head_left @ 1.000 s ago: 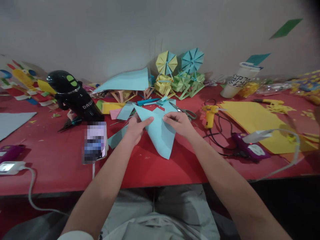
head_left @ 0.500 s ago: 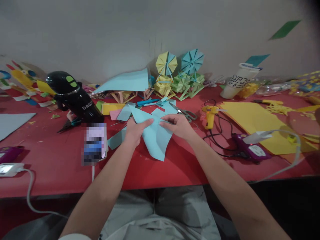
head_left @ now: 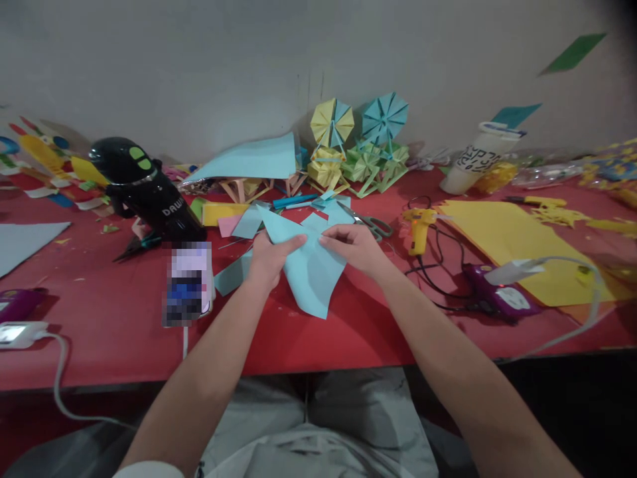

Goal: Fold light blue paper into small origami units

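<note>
A light blue sheet of paper (head_left: 313,275) is held up above the red table, partly bent, with one corner hanging toward me. My left hand (head_left: 271,259) grips its left side, thumb on top and the other fingers underneath. On the upper right edge, my right hand (head_left: 354,247) pinches the paper between thumb and fingertips. Just behind the paper lie grey-handled scissors (head_left: 375,226) and several blue paper pieces (head_left: 338,211). Another blue strip (head_left: 233,273) lies left of my left hand.
A phone (head_left: 189,284) on a cable and a black bottle (head_left: 154,192) stand to the left. On the right are a yellow glue gun (head_left: 418,229), a purple power strip (head_left: 500,292), yellow paper (head_left: 527,249) and a white cup (head_left: 480,159). Folded paper models (head_left: 331,149) line the wall.
Both hands keep hold of the blue paper in nearly the same place. My right fingers have shifted very slightly along its edge, and the view has moved a little.
</note>
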`<state>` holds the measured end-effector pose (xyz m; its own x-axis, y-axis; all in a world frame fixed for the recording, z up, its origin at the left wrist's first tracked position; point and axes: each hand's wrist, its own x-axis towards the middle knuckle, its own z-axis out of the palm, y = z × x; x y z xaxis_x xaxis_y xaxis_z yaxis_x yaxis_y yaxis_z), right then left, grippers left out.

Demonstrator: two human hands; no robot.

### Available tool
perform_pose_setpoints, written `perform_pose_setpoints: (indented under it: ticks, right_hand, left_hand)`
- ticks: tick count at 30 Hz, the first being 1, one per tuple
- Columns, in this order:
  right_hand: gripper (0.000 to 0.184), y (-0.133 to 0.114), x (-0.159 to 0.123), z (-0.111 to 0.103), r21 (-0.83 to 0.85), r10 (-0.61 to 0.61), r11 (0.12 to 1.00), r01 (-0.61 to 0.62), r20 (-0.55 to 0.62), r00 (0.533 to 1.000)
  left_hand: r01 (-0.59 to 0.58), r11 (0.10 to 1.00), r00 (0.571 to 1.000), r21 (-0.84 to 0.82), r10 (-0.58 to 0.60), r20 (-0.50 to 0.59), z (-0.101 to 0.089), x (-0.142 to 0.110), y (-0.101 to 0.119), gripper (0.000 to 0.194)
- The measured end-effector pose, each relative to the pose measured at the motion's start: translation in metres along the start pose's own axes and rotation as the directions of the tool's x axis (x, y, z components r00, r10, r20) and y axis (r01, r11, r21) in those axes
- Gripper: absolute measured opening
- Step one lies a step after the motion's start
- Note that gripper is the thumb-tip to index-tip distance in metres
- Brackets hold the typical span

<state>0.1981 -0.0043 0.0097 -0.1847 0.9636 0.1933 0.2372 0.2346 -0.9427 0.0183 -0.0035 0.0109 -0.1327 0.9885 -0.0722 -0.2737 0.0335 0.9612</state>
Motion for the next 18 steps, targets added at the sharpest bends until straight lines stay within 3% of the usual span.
perform_pose_setpoints:
  ticks: [9,18]
  right_hand:
    - [0.029,0.002,0.003,-0.004,0.023,-0.034,0.999,0.039,-0.183,0.983]
    - [0.028,0.001,0.005,-0.008,0.032,-0.026,0.999,0.037,-0.276,0.961]
  left_hand:
    - [0.063,0.992,0.991,-0.110,-0.050,0.122,-0.002,0.007,0.000,0.039]
    - [0.019,0.996,0.998,-0.085,-0.014,0.064,-0.007,0.012,-0.001,0.034]
